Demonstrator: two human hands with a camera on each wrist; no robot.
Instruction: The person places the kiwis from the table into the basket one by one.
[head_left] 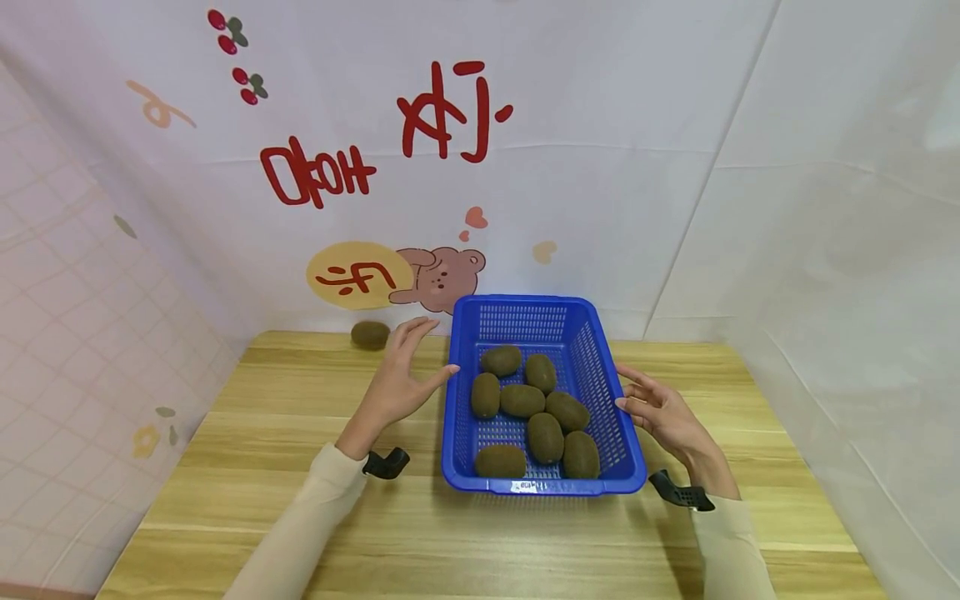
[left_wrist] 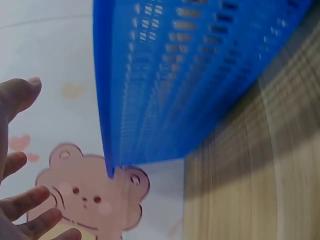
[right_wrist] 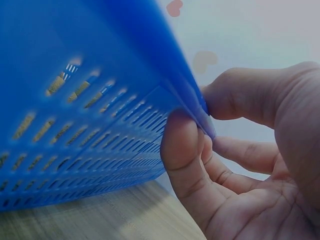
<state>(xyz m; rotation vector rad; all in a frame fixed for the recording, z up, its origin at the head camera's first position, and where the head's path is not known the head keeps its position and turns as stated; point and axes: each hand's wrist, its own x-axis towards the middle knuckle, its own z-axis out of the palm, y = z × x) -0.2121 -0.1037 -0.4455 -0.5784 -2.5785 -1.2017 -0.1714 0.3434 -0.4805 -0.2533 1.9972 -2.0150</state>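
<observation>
A blue plastic basket (head_left: pixel 543 486) with slotted walls holds several brown kiwis (head_left: pixel 522 401), spread loosely over its bottom. At its right side, my right hand (head_left: pixel 663 414) grips the rim. The right wrist view shows the thumb (right_wrist: pixel 235 95) against the rim's edge and curled fingers (right_wrist: pixel 185 145) under it. My left hand (head_left: pixel 401 379) is beside the left wall with fingers spread and nothing in its grasp; its thumb tip comes right up to the rim in the head view. In the left wrist view, the fingers (left_wrist: pixel 30 200) stand apart from the basket wall (left_wrist: pixel 165 90).
One single kiwi (head_left: pixel 370 335) lies outside the basket, at the back of the wooden table (head_left: pixel 285 467) near the wall. A white printed sheet (head_left: pixel 585 217) with a bear and red lettering hangs behind the table, and pale sheets close off both sides.
</observation>
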